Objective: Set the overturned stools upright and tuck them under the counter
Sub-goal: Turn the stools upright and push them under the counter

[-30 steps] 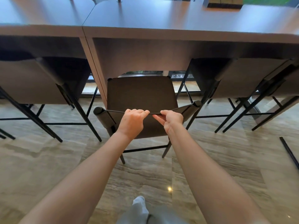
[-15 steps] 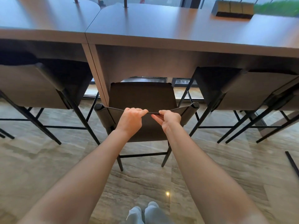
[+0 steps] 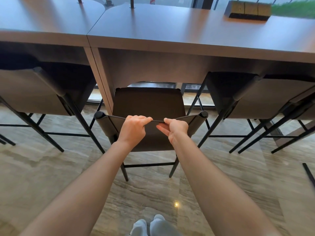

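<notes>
A dark brown stool [image 3: 148, 103] with thin black legs stands upright in front of me, its seat partly under the brown counter [image 3: 170, 31]. My left hand [image 3: 133, 128] grips the top edge of its low backrest, fingers curled over the rim. My right hand [image 3: 175, 128] pinches the same edge a little to the right. The stool's front legs are hidden by the seat and backrest.
One upright stool [image 3: 42, 92] sits under the counter at left, another stool [image 3: 252, 96] at right with more black legs beyond it. A counter support panel [image 3: 100, 74] stands just left of the held stool. A box [image 3: 248, 10] rests on the countertop. A black rod [image 3: 308, 174] lies on the marble floor.
The stool has slid forward, further under the counter, with both hands still on its backrest. My view has come closer to the counter.
</notes>
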`<state>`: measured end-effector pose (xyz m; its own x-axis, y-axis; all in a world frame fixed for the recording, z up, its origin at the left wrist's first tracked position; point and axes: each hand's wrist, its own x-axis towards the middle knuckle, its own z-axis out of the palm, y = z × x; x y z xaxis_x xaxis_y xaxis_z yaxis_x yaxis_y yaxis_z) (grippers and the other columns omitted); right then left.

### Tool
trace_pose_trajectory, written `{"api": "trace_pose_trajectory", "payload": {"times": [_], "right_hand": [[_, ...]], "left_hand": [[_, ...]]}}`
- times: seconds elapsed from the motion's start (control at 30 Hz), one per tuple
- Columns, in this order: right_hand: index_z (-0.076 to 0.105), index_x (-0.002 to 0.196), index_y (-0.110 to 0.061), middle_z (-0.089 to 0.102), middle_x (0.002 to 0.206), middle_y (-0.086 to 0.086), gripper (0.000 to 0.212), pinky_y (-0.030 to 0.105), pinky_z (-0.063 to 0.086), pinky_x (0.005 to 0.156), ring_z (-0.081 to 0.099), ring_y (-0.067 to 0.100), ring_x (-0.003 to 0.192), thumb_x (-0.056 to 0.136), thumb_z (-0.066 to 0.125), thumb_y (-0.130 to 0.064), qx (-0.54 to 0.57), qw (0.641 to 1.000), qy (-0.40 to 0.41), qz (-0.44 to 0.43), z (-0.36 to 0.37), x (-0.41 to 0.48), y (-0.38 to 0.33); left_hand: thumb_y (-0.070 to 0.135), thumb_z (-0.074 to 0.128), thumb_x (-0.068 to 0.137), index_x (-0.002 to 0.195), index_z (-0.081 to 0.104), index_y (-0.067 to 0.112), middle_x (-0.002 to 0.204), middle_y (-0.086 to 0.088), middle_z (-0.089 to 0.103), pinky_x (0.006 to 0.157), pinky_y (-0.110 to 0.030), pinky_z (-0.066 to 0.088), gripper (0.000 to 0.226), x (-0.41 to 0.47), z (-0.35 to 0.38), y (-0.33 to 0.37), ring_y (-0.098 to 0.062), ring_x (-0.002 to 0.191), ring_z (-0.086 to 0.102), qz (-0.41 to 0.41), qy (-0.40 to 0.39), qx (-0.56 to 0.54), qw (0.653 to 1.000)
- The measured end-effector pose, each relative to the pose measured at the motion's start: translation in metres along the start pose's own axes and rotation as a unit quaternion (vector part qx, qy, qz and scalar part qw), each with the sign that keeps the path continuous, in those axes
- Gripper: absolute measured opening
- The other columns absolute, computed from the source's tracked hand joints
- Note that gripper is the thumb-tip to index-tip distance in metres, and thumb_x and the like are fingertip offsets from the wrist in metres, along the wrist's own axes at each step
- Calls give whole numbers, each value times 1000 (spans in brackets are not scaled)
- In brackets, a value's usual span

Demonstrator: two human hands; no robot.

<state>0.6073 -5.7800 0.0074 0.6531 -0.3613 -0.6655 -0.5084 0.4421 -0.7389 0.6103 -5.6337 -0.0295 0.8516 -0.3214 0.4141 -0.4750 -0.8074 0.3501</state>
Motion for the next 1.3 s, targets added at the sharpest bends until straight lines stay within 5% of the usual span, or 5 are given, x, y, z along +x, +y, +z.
{"api": "trace_pose_trajectory", "payload": {"times": [0.47,0.67,0.97,1.13,1.3], "right_hand": [[61,109,-3,68,102,14,23,40,62,71,70,22,83,88,67,-5,-16,1000,-14,-3,-4,7,2],[62,110,-5,68,107,17,27,42,60,72,68,28,93,85,72,-9,10,994,-77,70,-10,8,-3],[54,107,-7,60,108,22,25,45,55,81,63,35,96,87,68,-9,90,981,-126,117,-14,16,-13],[52,107,-7,56,112,21,24,54,53,87,60,38,100,88,67,-10,140,975,-114,131,-16,27,-23],[49,102,-5,51,109,22,16,59,50,92,55,40,89,91,60,-3,155,972,-100,145,-15,35,-30]], "left_hand": [[6,52,95,132,58,18,134,-1,58,114,-33,23,39,1,-13,13,-22,134,40,-130,-104,-98,981],[16,54,97,110,70,12,105,3,70,84,-4,44,21,-3,-25,24,2,98,61,-219,62,-268,936],[30,48,100,78,70,15,82,-3,73,83,-32,55,34,-7,-26,31,-17,87,69,-486,171,-448,730],[42,55,93,101,61,9,106,-13,67,76,-40,58,34,6,-26,22,-27,93,67,-635,142,-553,521],[48,63,86,131,45,22,125,-16,52,75,-54,56,55,28,-29,15,-40,108,56,-629,75,-621,462]]}}
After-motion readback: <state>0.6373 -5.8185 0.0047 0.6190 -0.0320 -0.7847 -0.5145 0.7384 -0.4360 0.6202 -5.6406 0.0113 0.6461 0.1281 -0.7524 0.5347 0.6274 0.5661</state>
